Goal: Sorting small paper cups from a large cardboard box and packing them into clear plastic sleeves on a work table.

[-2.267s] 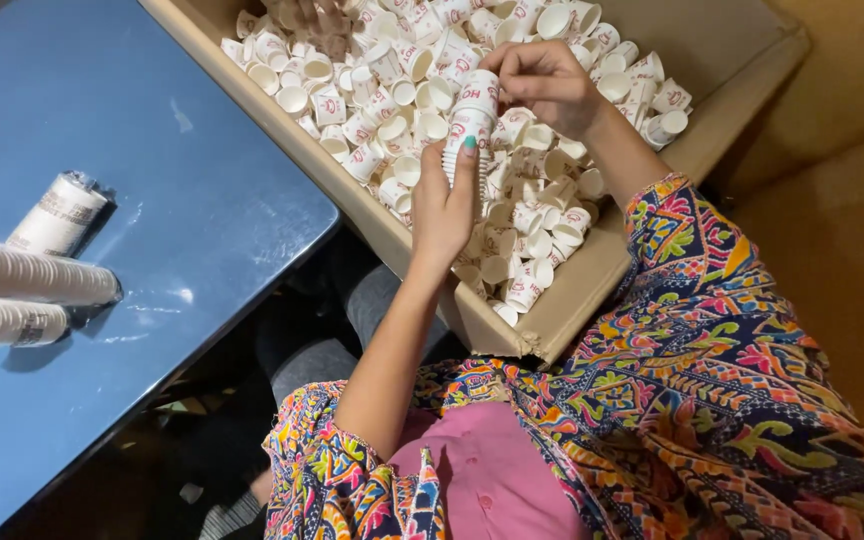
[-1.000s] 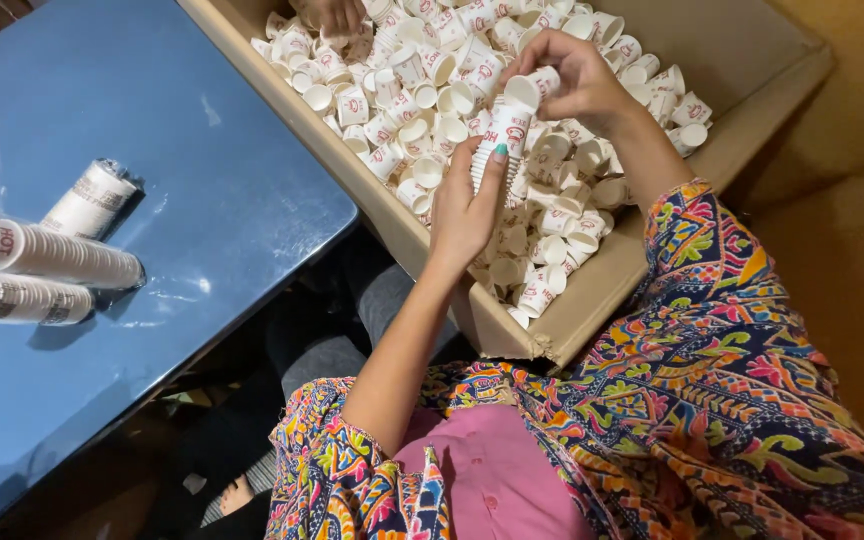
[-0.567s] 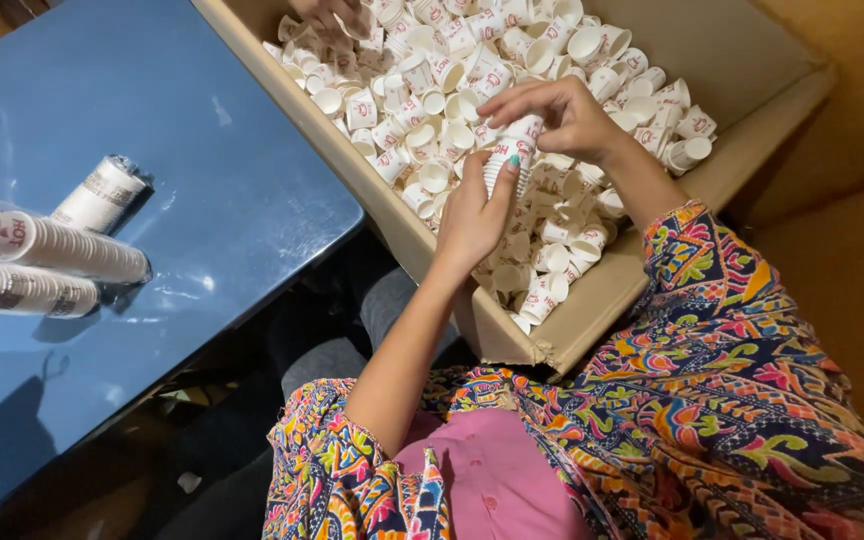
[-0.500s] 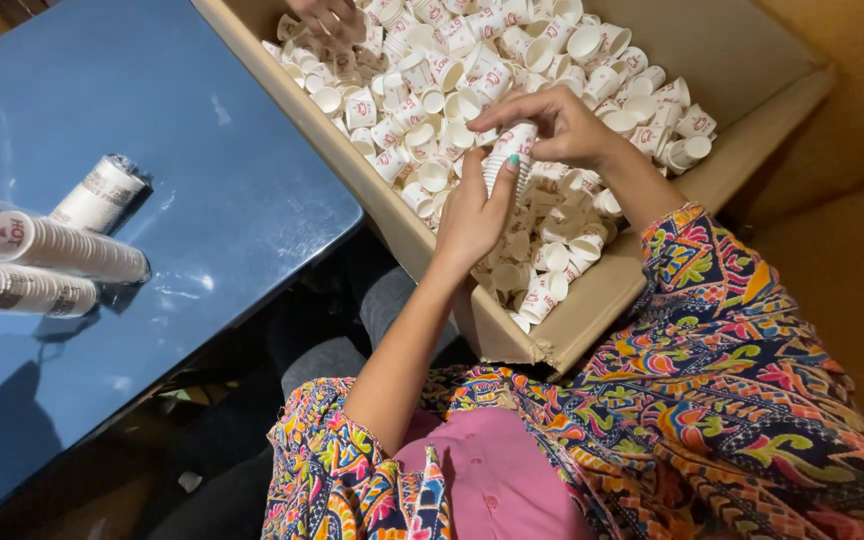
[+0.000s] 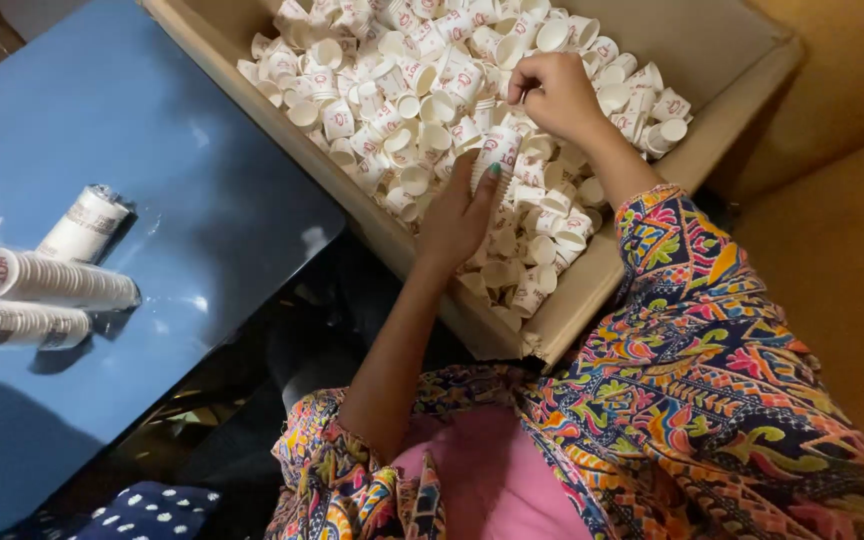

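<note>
Fingers point(image 5: 487, 185) of left hand point(image 5: 457, 220) wrap cup stack point(image 5: 497, 160); right hand point(image 5: 552, 95) atop.

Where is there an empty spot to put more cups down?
The blue table is bare between the wrapped cup stacks at its left edge and the cardboard box. Inside the box, only the far right corner shows bare cardboard. The rest is crowded with loose paper cups, right where the left hand and right hand work.
</note>
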